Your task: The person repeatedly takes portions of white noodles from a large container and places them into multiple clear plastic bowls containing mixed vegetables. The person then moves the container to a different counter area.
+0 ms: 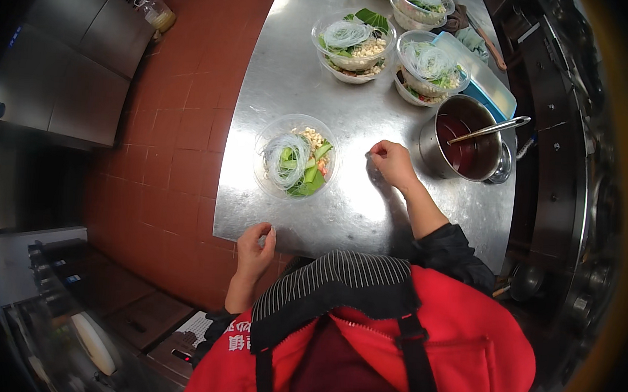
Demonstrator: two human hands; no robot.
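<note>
A clear round bowl [261,135] stands on the steel table in front of me, holding pale glass noodles [285,166], chopped green vegetables [318,168] and beige bits. To its right, my right hand [393,164] is over the tabletop, its fingers bent inward and fingertips pinched; anything between them is too small to make out. My left hand [254,250] is at the near left edge of the table, below the bowl. Its fingers are loosely curled in, with nothing visible in them. Neither hand touches the bowl.
A steel pot [428,142] of dark red liquid with a ladle [490,130] in it stands right of my right hand. Behind it are a blue-rimmed tray [483,73] and stacked filled bowls [353,44], [432,64]. Red tile floor [172,135] lies left of the table [263,83].
</note>
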